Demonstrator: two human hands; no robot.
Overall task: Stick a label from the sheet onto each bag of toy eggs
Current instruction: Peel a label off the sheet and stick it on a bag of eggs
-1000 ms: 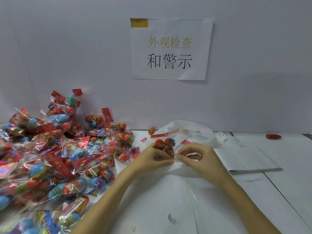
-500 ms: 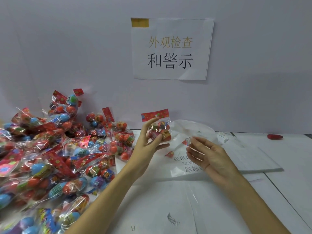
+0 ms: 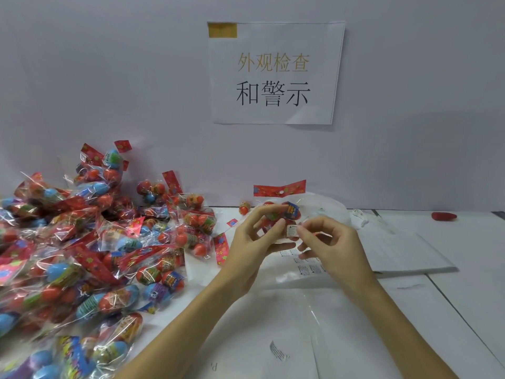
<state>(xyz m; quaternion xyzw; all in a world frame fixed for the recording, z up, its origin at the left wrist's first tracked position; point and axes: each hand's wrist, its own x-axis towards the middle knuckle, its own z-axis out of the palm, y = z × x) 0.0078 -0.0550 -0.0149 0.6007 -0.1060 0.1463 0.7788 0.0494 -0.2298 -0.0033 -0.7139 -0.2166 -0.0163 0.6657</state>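
Both hands had closed in on 1 bag since the frame half a second earlier. Then the left hand (image 3: pixel 252 236) had held the bag of toy eggs (image 3: pixel 281 214) up alone, while the right hand (image 3: pixel 332 246) hovered apart with its fingers loosely spread; now the right hand had come across to meet it, thumb and forefinger pinching a small white label (image 3: pixel 291 231) against the lower front of the bag. The left hand gripped the bag from the side, fingers curled round it, with the red header card (image 3: pixel 278 189) standing upright above both hands. Through the clear wrap, red and orange eggs and 1 blue printed band showed; the count inside could not be told. Just below the right hand lay the label sheet (image 3: pixel 308 265) on the table (image 3: pixel 451 310), several small printed labels visible on it beside the wrist. Well out to the left of the left hand sat the pile of bags (image 3: pixel 82 255), each clear bag holding red, orange and blue eggs under a red card. Behind the hands a paper sign (image 3: pixel 276 72) hung on the wall.
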